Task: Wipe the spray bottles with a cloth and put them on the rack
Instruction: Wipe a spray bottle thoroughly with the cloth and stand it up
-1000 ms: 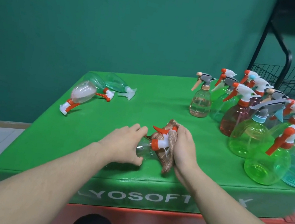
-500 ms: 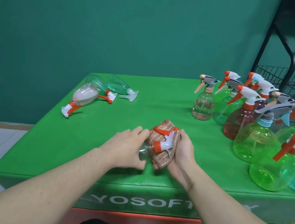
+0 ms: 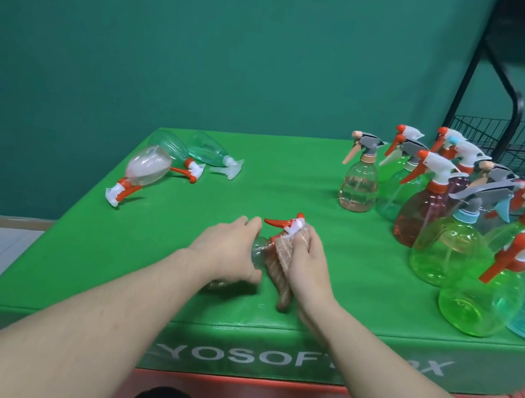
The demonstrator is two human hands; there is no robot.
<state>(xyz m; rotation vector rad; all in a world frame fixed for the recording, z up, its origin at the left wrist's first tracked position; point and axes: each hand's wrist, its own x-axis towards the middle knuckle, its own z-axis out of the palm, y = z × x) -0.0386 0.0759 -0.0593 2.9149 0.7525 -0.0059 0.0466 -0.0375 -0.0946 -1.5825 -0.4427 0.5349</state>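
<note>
Left hand grips the clear spray bottle by its base; right hand clenched on a brown cloth wrapped round its middle. Lying low over the green tabletop near the front edge, long axis running away from the body, orange trigger pointing left.

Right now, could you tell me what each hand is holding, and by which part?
Left hand grips the clear bottle by its body; right hand presses the cloth round its neck.
</note>
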